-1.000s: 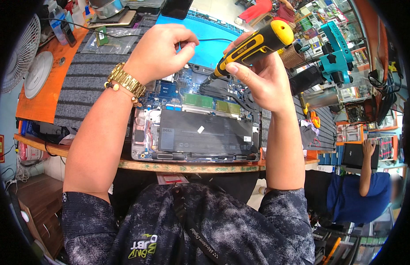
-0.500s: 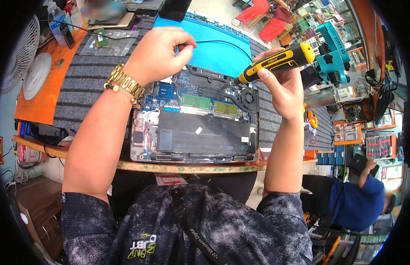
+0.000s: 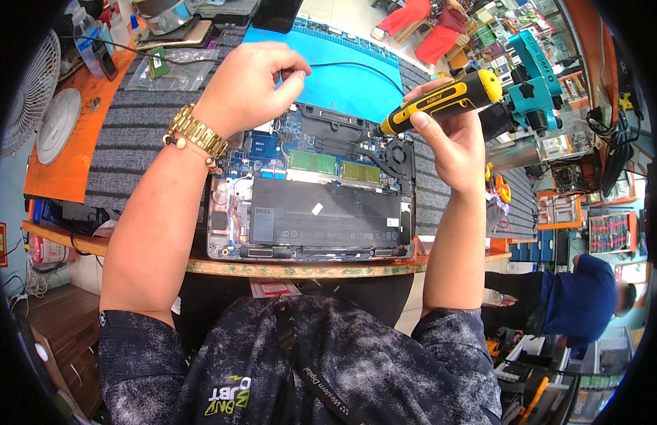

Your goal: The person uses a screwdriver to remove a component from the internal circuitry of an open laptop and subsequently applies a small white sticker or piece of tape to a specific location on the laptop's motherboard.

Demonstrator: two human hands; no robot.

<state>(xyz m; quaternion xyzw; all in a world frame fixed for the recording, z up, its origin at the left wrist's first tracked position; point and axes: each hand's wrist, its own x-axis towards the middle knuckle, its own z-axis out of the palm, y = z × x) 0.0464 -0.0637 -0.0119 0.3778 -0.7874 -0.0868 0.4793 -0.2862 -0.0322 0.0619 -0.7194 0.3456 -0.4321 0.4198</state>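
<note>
An opened laptop (image 3: 328, 134) lies in front of me with its insides showing: a black battery (image 3: 328, 212) along the near side, two green memory modules (image 3: 313, 163) in the middle and a round fan (image 3: 396, 157) at the right. My right hand (image 3: 456, 142) grips a yellow-and-black electric screwdriver (image 3: 442, 103), tilted so that its tip meets the board beside the fan. Over the laptop's far left corner hovers my left hand (image 3: 258, 85), fingers curled toward the thumb. Whatever it may pinch cannot be made out.
Beyond the laptop lies a blue work mat (image 3: 350, 85) crossed by a black cable (image 3: 364, 67). A teal clamp-like holder (image 3: 534, 85) stands at the right. At the left are a fan (image 3: 35, 85) and a plastic bag (image 3: 183, 71). Another person (image 3: 580, 301) is at the right.
My left hand has shifted very slightly left. The screwdriver stays almost in place, rolled a little in my right hand. The other person at the right has lowered an arm.
</note>
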